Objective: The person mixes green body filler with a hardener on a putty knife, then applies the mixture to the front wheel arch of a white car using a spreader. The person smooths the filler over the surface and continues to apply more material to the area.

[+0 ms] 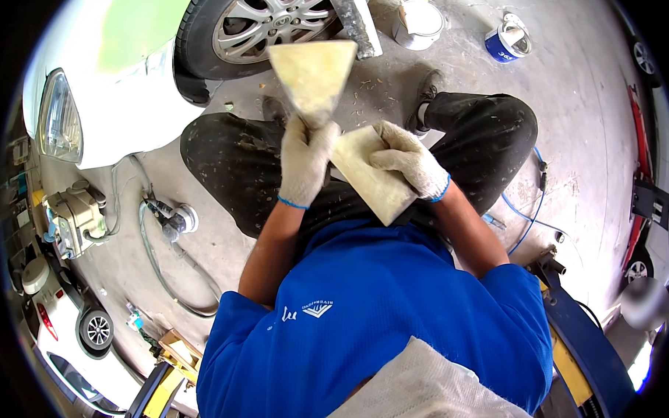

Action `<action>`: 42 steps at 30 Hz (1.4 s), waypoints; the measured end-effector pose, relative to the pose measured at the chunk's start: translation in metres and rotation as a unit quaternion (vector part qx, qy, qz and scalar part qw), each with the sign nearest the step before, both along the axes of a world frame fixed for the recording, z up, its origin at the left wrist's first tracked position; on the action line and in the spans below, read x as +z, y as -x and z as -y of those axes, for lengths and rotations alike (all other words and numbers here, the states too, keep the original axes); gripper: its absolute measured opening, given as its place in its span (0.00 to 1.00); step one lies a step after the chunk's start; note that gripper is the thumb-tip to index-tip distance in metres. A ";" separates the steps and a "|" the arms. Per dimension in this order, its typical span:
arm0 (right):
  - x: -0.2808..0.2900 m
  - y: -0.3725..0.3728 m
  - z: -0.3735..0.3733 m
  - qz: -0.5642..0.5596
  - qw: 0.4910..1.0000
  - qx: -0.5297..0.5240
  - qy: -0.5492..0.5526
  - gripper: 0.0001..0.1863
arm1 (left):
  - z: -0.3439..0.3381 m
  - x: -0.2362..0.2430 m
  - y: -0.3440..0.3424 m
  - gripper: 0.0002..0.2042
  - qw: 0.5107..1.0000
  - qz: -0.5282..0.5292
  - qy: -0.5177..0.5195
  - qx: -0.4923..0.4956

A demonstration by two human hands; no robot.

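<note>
My left hand point(307, 162), in a white knit glove with a blue cuff edge, is closed round the handle of a putty knife point(313, 70). Its wide blade points away from me and is coated pale yellow. In the same kind of glove, my right hand point(411, 161) grips a flat rectangular plate point(369, 177) by its right side. Pale yellow paste or residue covers the plate, which is tilted over my lap. Its upper left corner comes close to my left hand; whether they touch I cannot tell.
Ahead at left stands a white car point(133, 77) with a greenish patch and a wheel point(271, 22). A stained block point(357, 22) leans by the tyre. Beyond my feet are a white bucket point(418, 26) and a blue tin point(507, 42). A sander point(178, 222) with hoses lies left; a blue hose point(529, 216) right.
</note>
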State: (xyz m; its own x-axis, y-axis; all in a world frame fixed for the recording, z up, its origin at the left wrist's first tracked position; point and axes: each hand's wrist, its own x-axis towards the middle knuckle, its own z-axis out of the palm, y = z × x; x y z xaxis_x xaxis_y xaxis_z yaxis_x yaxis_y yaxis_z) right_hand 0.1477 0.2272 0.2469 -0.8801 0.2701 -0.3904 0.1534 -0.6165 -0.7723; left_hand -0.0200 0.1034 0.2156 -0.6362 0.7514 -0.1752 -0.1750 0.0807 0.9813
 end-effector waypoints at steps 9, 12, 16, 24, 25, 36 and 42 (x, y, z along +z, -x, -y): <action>-0.027 -0.004 0.007 0.053 0.992 -0.093 -0.067 0.23 | 0.016 0.043 0.018 0.13 0.985 0.050 0.162 -0.039; -0.011 0.018 0.011 0.003 0.998 -0.063 0.025 0.24 | 0.020 0.014 0.004 0.16 0.992 0.025 0.106 -0.067; -0.018 0.018 -0.008 -0.019 0.999 0.028 -0.038 0.24 | 0.012 0.018 0.015 0.12 0.995 0.060 0.071 0.021; -0.018 0.017 -0.005 0.038 0.996 -0.049 -0.065 0.20 | 0.004 0.002 0.026 0.15 0.985 0.131 0.115 0.011; -0.020 0.022 -0.004 -0.006 0.999 -0.009 -0.048 0.23 | 0.004 0.002 0.017 0.18 0.992 0.120 0.012 -0.036; -0.051 0.116 -0.169 0.114 0.929 -0.009 -0.352 0.15 | 0.087 0.076 0.102 0.17 0.983 -0.051 0.108 0.139; -0.184 0.150 -0.263 0.275 0.788 -0.044 -0.550 0.22 | 0.138 0.062 0.082 0.18 0.956 0.043 0.243 0.161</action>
